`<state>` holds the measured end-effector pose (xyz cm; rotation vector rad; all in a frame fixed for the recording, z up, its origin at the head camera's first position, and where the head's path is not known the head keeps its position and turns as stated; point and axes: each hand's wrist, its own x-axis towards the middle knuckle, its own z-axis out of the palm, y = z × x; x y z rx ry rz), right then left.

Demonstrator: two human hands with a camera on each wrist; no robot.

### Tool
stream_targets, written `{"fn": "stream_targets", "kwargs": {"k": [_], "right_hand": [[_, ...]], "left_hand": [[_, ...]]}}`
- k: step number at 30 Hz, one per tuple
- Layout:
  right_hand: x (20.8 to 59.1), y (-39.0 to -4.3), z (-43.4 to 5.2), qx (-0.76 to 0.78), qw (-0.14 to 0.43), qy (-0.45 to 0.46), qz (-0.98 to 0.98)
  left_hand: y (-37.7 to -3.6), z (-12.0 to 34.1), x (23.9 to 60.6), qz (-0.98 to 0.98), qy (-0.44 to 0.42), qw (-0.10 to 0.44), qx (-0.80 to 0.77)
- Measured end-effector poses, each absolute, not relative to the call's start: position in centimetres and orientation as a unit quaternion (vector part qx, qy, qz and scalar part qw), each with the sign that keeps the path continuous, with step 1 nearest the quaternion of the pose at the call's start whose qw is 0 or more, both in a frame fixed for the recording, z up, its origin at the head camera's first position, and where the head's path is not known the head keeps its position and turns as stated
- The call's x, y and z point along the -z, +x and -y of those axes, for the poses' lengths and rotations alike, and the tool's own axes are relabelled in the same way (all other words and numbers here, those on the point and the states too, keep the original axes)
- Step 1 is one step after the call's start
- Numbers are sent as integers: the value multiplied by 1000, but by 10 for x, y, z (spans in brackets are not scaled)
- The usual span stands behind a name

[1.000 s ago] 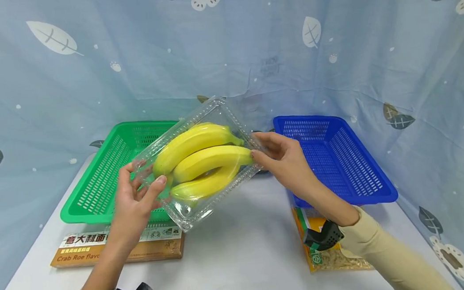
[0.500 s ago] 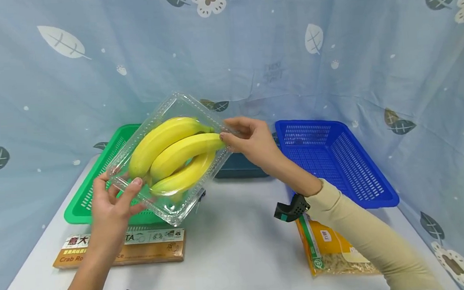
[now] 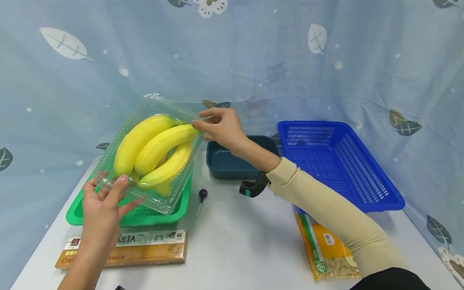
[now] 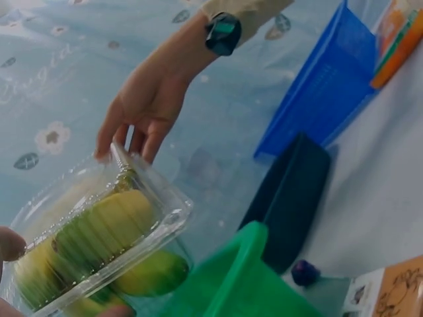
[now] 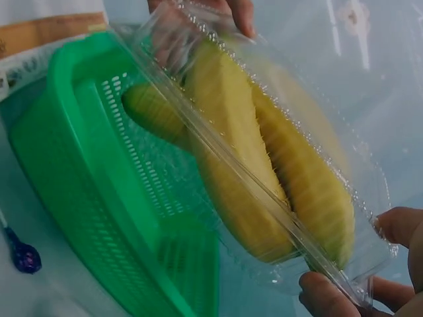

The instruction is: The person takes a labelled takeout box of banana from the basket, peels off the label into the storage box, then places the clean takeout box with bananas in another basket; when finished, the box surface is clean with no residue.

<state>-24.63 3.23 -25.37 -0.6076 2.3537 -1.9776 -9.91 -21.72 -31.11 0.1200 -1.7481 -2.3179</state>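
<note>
Both hands hold up a clear plastic clamshell box [image 3: 150,104] with several yellow bananas [image 3: 164,149] inside, tilted over the green basket [image 3: 141,219]. My left hand [image 3: 102,210] grips the box's lower left corner, thumb on top. At the upper right edge my right hand [image 3: 223,130] pinches the rim between thumb and fingers. The left wrist view shows greenish ends on the bananas [image 4: 106,224] through the plastic. From the right wrist view, the green basket [image 5: 86,178] lies below the box, and the right fingers [image 5: 327,297] clasp its edge.
A dark blue tray [image 3: 229,163] stands behind the right arm, beside a blue basket [image 3: 336,156]. A purple lollipop [image 3: 202,195] lies right of the green basket. A pasta box [image 3: 155,254] lies in front of it, and a yellow packet [image 3: 328,250] is at right.
Both hands have carried the box of bananas leftward, from the table's middle to over the green basket. The dark blue tray and lollipop have come into fuller view.
</note>
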Motion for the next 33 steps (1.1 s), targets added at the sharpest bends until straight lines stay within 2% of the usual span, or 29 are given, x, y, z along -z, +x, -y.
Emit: {"fn": "stream_targets", "kwargs": {"k": [5, 14, 23, 33], "right_hand": [[258, -262, -10, 627, 17, -184, -757], [274, -295, 18, 582, 23, -133, -802], [292, -318, 49, 447, -38, -116, -886], [313, -327, 78, 337, -82, -150, -926]], "left_hand": [[-104, 229, 313, 577, 71, 103, 807], [-126, 241, 315, 547, 119, 36, 828], [-142, 244, 323, 510, 152, -6, 846], [-153, 247, 330, 455, 259, -19, 852]]}}
